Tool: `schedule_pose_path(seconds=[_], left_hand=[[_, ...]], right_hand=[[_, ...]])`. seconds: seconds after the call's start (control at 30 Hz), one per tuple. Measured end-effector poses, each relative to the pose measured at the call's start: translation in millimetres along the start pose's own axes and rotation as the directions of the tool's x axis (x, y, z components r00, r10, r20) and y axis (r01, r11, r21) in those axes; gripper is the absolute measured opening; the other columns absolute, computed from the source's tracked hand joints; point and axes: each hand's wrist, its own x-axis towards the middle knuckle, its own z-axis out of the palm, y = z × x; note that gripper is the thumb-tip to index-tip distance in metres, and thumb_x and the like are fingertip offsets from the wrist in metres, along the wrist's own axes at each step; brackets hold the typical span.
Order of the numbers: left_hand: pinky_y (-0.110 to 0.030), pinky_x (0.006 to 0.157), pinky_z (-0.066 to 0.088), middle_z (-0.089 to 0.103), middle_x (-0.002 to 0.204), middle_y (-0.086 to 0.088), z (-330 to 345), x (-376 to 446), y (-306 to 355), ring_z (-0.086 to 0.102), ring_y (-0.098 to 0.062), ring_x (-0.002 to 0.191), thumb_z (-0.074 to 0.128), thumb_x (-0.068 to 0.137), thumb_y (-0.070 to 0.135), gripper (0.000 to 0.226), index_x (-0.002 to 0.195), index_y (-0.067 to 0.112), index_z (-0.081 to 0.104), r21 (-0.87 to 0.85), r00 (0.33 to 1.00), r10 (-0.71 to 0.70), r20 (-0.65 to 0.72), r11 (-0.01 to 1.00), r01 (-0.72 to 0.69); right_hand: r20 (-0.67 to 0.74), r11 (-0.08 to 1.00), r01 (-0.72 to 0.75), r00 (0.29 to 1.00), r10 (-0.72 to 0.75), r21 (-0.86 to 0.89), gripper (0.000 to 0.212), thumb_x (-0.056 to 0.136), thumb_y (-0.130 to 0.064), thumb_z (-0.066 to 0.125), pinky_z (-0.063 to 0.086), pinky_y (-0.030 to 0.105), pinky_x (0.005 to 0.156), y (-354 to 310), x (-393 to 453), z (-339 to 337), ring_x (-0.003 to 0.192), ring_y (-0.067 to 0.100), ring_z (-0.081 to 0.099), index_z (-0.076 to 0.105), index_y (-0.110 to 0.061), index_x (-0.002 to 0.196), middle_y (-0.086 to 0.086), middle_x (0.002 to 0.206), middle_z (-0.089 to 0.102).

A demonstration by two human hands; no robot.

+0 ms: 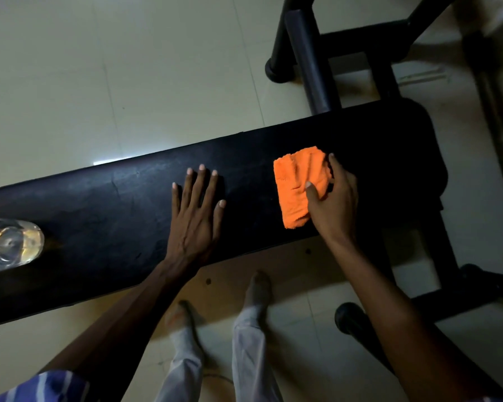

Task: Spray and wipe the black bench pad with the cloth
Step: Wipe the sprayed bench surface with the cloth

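Pale tiled floor (99,68), black bench pad (114,216) running across, two hands on top.

Black metal frame (360,44) of bench behind and to right of pad, one padded roller (308,62) rising from it. Pad long and dark, with small scuffs on surface. Left hand (196,216) pressed flat on middle of pad, fingers spread apart, holding nothing. Right hand (333,198) further to right, resting on folded orange cloth (299,184), thumb on top of cloth and fingers curled over its right edge, so gripping cloth against pad. Cloth lying flat on pad, near right end. Clear spray bottle (9,245) on far left of pad, well apart from both hands, partly cut by picture edge. Below pad, two feet (257,288) on floor, light trousers above.
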Motion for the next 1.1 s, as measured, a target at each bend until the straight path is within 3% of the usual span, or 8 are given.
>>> schedule_pose_path(seconds=[0.13, 0.3, 0.43, 0.53, 0.63, 0.77, 0.87, 1.1], left_hand=[[-0.054, 0.132, -0.002, 0.003, 0.176, -0.007, -6, 4, 8, -0.007, -0.025, 0.163, 0.021, 0.109, 0.042, 0.064, 0.167, 0.017, 0.015, -0.004, 1.000, 0.003, 0.018, 1.000, -0.003], [-0.054, 0.132, -0.003, 0.001, 0.176, -0.007, -17, 10, 17, -0.009, -0.025, 0.163, 0.019, 0.107, 0.044, 0.066, 0.167, 0.017, 0.014, -0.009, 0.999, 0.001, 0.039, 1.000, -0.001], [-0.054, 0.132, -0.003, 0.002, 0.176, -0.008, -21, 11, 19, -0.007, -0.026, 0.163, 0.021, 0.108, 0.044, 0.065, 0.167, 0.016, 0.015, -0.023, 1.000, 0.006, 0.022, 1.000, -0.006], [-0.054, 0.132, -0.002, 0.003, 0.176, -0.008, -21, 11, 17, -0.007, -0.025, 0.163, 0.020, 0.107, 0.044, 0.065, 0.167, 0.016, 0.015, -0.002, 1.000, 0.006, 0.022, 1.000, -0.006], [-0.053, 0.132, -0.002, 0.004, 0.176, -0.009, -21, 10, 14, -0.007, -0.026, 0.163, 0.020, 0.107, 0.044, 0.066, 0.166, 0.015, 0.016, 0.003, 1.000, -0.010, 0.023, 1.000, 0.010], [-0.052, 0.133, -0.001, 0.011, 0.175, -0.011, -17, 2, 10, -0.002, -0.027, 0.163, 0.023, 0.107, 0.043, 0.066, 0.165, 0.014, 0.022, -0.021, 1.000, -0.017, 0.004, 1.000, 0.017], [-0.051, 0.133, -0.001, 0.012, 0.175, -0.010, -13, -3, 6, -0.002, -0.026, 0.164, 0.023, 0.107, 0.043, 0.065, 0.165, 0.014, 0.022, -0.020, 1.000, -0.008, 0.008, 1.000, 0.008], [-0.052, 0.133, 0.000, 0.012, 0.175, -0.012, -4, -1, -2, -0.001, -0.028, 0.164, 0.025, 0.108, 0.042, 0.064, 0.166, 0.014, 0.021, 0.012, 1.000, -0.002, -0.004, 1.000, 0.002]], right_hand=[[0.091, 0.944, -0.301, 0.953, 0.291, 0.134, 0.075, 0.087, -0.012, 0.081, 0.057, 0.041, 0.095, -11, 12, -5, 0.117, 0.030, 0.067, 0.044, -0.012, 0.152, 0.013, 0.130, 0.067], [0.226, 0.909, -0.355, 0.925, 0.307, 0.217, 0.021, 0.091, -0.010, 0.071, 0.049, 0.013, 0.054, -16, 11, -28, 0.077, 0.007, 0.063, 0.066, -0.023, 0.106, 0.003, 0.102, 0.072], [-0.003, 0.951, -0.125, 0.991, 0.132, 0.284, 0.017, 0.088, -0.010, 0.072, 0.052, 0.027, 0.073, -26, 17, -71, 0.091, 0.020, 0.064, 0.071, -0.015, 0.104, 0.014, 0.105, 0.071], [-0.230, 0.976, 0.198, 0.958, -0.172, 0.092, 0.020, 0.082, -0.021, 0.073, 0.042, 0.005, 0.079, -39, 7, -90, 0.093, 0.007, 0.056, 0.069, -0.017, 0.102, 0.003, 0.108, 0.061], [-0.009, 0.929, 0.357, 0.933, -0.360, -0.091, 0.027, 0.084, -0.013, 0.077, 0.050, 0.029, 0.096, -38, -19, -71, 0.104, 0.023, 0.062, 0.069, -0.009, 0.110, 0.011, 0.112, 0.064], [0.460, 0.898, 0.350, 0.865, -0.201, -0.266, 0.037, 0.092, -0.031, 0.074, 0.049, 0.036, 0.096, -12, -53, -31, 0.118, 0.027, 0.064, 0.069, -0.015, 0.126, 0.007, 0.124, 0.069], [0.321, 0.912, 0.343, 0.910, -0.262, -0.226, 0.019, 0.098, -0.025, 0.066, 0.053, 0.041, 0.083, 1, -52, -15, 0.102, 0.032, 0.068, 0.073, -0.011, 0.110, 0.010, 0.108, 0.072], [0.156, 0.817, 0.375, 0.927, -0.342, -0.439, 0.060, 0.105, -0.043, 0.052, 0.027, 0.052, 0.127, 19, -25, 35, 0.156, 0.034, 0.034, 0.047, -0.011, 0.155, 0.015, 0.163, 0.042]])
